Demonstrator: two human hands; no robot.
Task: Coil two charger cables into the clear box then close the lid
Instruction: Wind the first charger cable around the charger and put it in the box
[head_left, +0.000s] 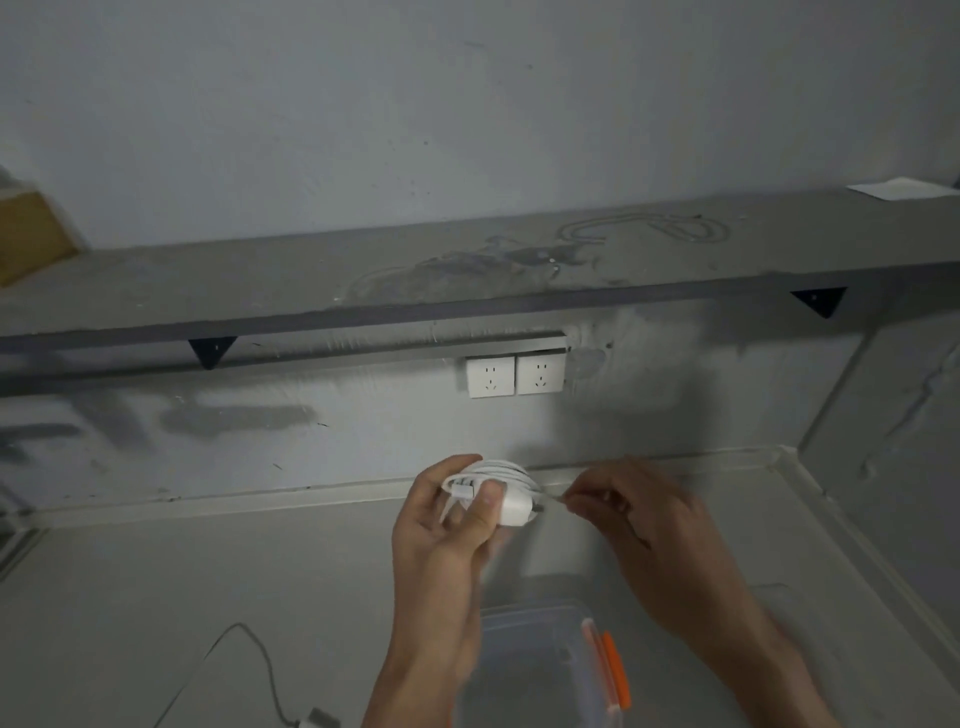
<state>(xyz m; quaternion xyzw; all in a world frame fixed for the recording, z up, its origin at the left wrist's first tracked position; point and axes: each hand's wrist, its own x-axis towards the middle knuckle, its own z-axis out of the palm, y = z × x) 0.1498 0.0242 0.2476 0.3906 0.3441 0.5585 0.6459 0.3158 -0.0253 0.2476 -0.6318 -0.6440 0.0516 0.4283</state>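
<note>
Gripping coiled charger (493, 491): left hand (441, 525) | right hand (639, 525) pinching cable end | clear box (540, 670) below

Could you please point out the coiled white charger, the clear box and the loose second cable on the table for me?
Coiled white charger (511, 504): head view, on the white plug block.
Clear box (524, 631): head view, on its near-left rim corner.
Second cable (260, 652): head view, on the thin cord's bend.

Bare counter (182, 571) left of the clear box (540, 670), a loose second cable (249, 660) across its near part
</note>
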